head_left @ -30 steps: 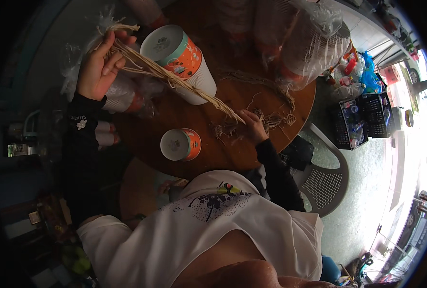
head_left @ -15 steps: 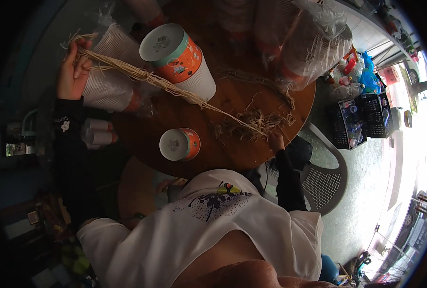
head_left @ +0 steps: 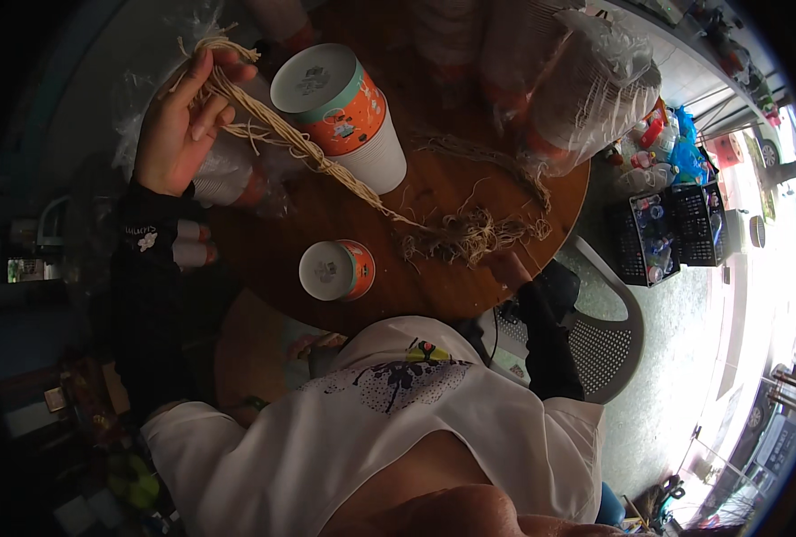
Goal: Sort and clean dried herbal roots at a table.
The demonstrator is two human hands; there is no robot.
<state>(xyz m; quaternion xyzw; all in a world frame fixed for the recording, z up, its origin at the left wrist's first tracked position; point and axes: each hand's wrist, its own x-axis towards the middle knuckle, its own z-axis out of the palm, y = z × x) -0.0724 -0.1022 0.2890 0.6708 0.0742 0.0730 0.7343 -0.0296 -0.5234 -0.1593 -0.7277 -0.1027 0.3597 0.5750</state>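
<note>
High on the left, my left hand (head_left: 176, 130) is closed around the upper end of a bundle of straw-coloured strands (head_left: 313, 157). Loose ends curl over its fingers. From there the bundle slants down to the right, past a stack of paper cups (head_left: 362, 148), and thins out at a tangled heap of strands (head_left: 479, 234) on the round wooden table (head_left: 434, 291). My right hand (head_left: 508, 270) is at the near edge of this heap, low over the table rim. Its fingers are blurred, so their grip is unclear. A shorter orange-banded paper cup (head_left: 337, 270), bottom up, stands nearer to me.
Plastic-wrapped cup stacks (head_left: 590, 98) line the far side, with others behind my left hand. A thin row of strands (head_left: 487, 152) lies beyond the heap. Right of the table are a grey perforated chair (head_left: 608, 345) and black crates (head_left: 653, 237) with bottles.
My left hand has moved right and toward the middle, bringing the bundle's upper end with it. The bundle now bends more over the fingers. My right hand has shifted slightly toward me.
</note>
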